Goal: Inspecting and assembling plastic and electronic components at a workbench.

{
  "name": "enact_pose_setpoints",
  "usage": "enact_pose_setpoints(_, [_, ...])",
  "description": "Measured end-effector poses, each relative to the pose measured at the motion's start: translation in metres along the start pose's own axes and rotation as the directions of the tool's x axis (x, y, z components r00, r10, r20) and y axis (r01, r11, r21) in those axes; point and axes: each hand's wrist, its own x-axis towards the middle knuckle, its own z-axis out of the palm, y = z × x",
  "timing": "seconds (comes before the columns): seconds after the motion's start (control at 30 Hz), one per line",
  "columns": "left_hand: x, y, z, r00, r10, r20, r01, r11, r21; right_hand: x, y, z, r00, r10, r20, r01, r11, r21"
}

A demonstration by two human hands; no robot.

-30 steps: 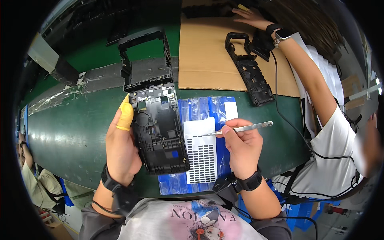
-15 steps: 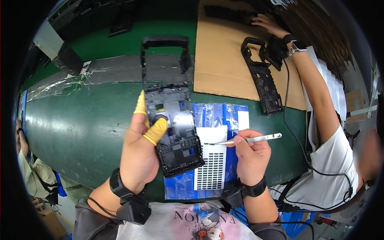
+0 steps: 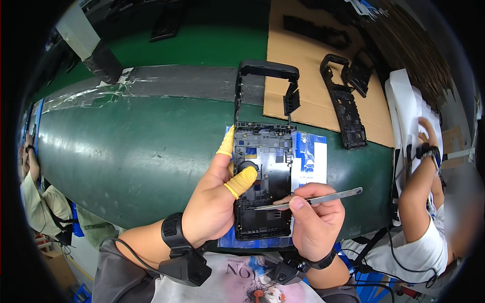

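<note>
My left hand (image 3: 214, 194) grips a black plastic device housing (image 3: 262, 222) by its left edge, with yellow finger cots on the thumb and a finger. The housing has a square loop at its far end and a ribbed, slotted inner face turned up. My right hand (image 3: 318, 217) pinches metal tweezers (image 3: 333, 196). Their tips reach over the lower part of the housing; whether they touch it or hold anything is too small to tell. Beneath the housing, and mostly hidden by it, lie a white sheet (image 3: 296, 174) and a blue plastic-covered pad (image 3: 317, 140).
On a cardboard sheet (image 3: 288, 96) at the far right lie another black housing (image 3: 348, 113) and more black parts (image 3: 316, 33). A co-worker's hand (image 3: 427, 132) is by white sheets (image 3: 404, 101) at the right. A post (image 3: 83, 33) rises at the far left of the green table (image 3: 136, 151).
The housing has moved right, over the white label sheet. The tweezers have left that sheet and now reach over the housing. The co-worker's hand has drawn back from the cardboard to the white sheets.
</note>
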Motion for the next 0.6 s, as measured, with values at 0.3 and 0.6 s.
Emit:
enact_pose_setpoints(0.3, [-0.0012,-0.0012,-0.0029,1.0,-0.001,-0.005,0.001,1.0,-0.001,-0.0008,0.0017,0.0018,1.0,-0.025,0.019,0.025,0.999,-0.021])
enact_pose_setpoints(0.6, [-0.0016,0.0017,-0.0008,1.0,0.01,0.0,-0.01,1.0,-0.024,-0.0005,0.0027,0.0019,1.0,-0.011,0.005,0.011,0.998,-0.061])
